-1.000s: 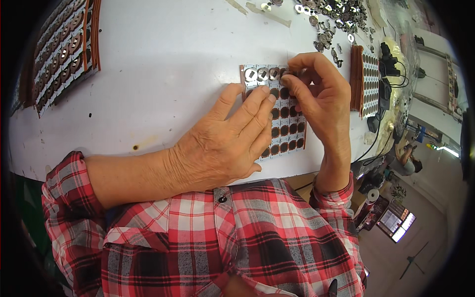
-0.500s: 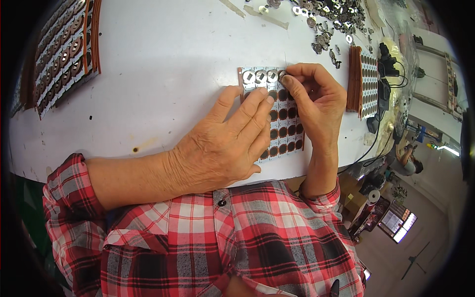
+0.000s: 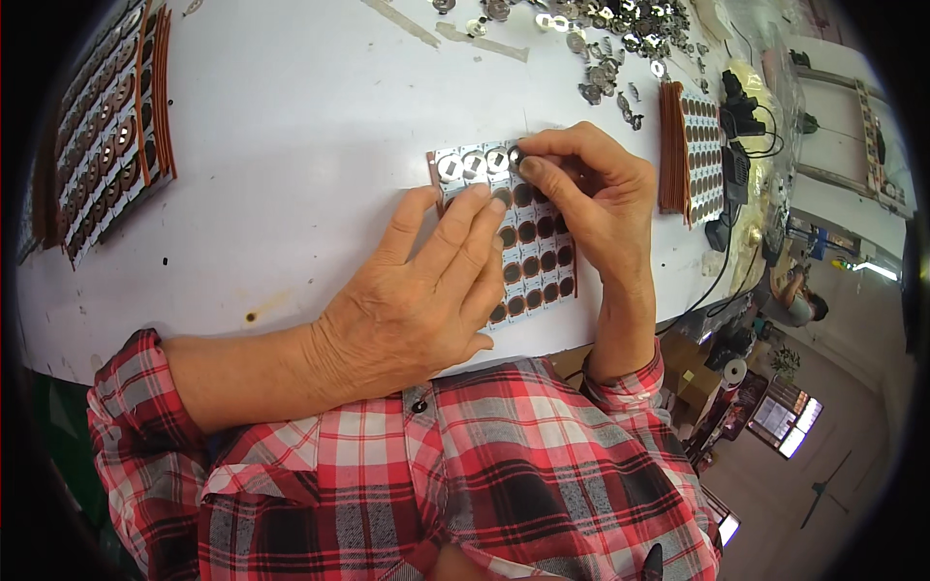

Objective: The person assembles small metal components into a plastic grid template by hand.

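Left hand [image 3: 426, 290] flat on a gridded card [image 3: 528, 247] on the white tabletop [image 3: 291, 145], right hand [image 3: 591, 189] pinching a metal disc [image 3: 516, 155] at its top row

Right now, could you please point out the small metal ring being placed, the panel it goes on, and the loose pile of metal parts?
metal ring [image 3: 516, 155], head view, its shiny face.
panel [image 3: 539, 259], head view, its brown-disc rows.
pile of metal parts [image 3: 610, 44], head view, its middle.
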{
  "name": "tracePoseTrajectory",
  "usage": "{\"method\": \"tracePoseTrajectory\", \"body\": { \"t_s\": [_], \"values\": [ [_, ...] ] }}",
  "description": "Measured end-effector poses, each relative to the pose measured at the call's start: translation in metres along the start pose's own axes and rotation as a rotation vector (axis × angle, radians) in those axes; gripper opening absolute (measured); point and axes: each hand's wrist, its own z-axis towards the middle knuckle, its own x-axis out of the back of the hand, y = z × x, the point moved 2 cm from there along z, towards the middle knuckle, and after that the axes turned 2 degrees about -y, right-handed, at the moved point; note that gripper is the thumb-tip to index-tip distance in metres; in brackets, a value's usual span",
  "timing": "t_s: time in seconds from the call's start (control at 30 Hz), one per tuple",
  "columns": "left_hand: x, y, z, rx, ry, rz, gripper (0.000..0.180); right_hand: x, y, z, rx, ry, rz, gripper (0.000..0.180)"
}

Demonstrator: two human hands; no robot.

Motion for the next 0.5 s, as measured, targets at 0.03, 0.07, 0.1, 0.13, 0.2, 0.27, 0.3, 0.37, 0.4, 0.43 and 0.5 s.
{"method": "tracePoseTrajectory", "body": {
  "t_s": [0.03,0.07,0.1,0.13,0.2,0.27,0.3,0.37,0.4,0.43,0.5],
  "values": [
    [-0.0009,0.0000,-0.0005,0.002,-0.005,-0.001,0.078,0.0000,0.0004,0.0001,-0.013,-0.013,0.004,0.016],
    [-0.0013,-0.0002,-0.0001,-0.001,-0.007,-0.004,0.078,0.0003,-0.0002,0.0002,-0.016,-0.009,0.004,0.016],
    [-0.0009,-0.0002,0.0005,-0.001,-0.005,-0.005,0.079,0.0007,-0.0015,0.0008,-0.040,-0.008,0.001,0.016],
    [-0.0003,-0.0002,0.0008,0.000,-0.003,-0.006,0.079,0.0006,-0.0021,0.0008,-0.065,-0.007,-0.002,0.016],
    [0.0018,-0.0010,0.0007,0.000,-0.010,-0.008,0.079,-0.0038,-0.0033,0.0004,-0.061,0.019,-0.020,0.016],
    [0.0018,-0.0014,0.0006,0.003,-0.016,-0.010,0.079,-0.0044,-0.0033,-0.0010,-0.056,0.042,-0.038,0.016],
    [0.0008,-0.0019,0.0003,0.003,-0.009,-0.013,0.079,-0.0033,-0.0008,-0.0018,-0.063,0.041,0.000,0.016],
    [-0.0003,-0.0028,0.0005,0.010,-0.003,-0.012,0.080,-0.0039,0.0026,-0.0012,-0.068,0.034,0.041,0.016],
    [-0.0011,-0.0020,0.0011,0.001,-0.005,-0.010,0.080,-0.0039,0.0029,-0.0026,-0.039,0.052,0.047,0.016],
    [-0.0013,-0.0017,0.0014,-0.008,-0.006,-0.008,0.080,-0.0040,0.0028,-0.0034,-0.010,0.071,0.052,0.016],
    [0.0006,-0.0024,0.0012,-0.009,-0.008,-0.011,0.080,-0.0042,-0.0015,-0.0024,-0.004,0.067,0.010,0.015]
  ]
}}
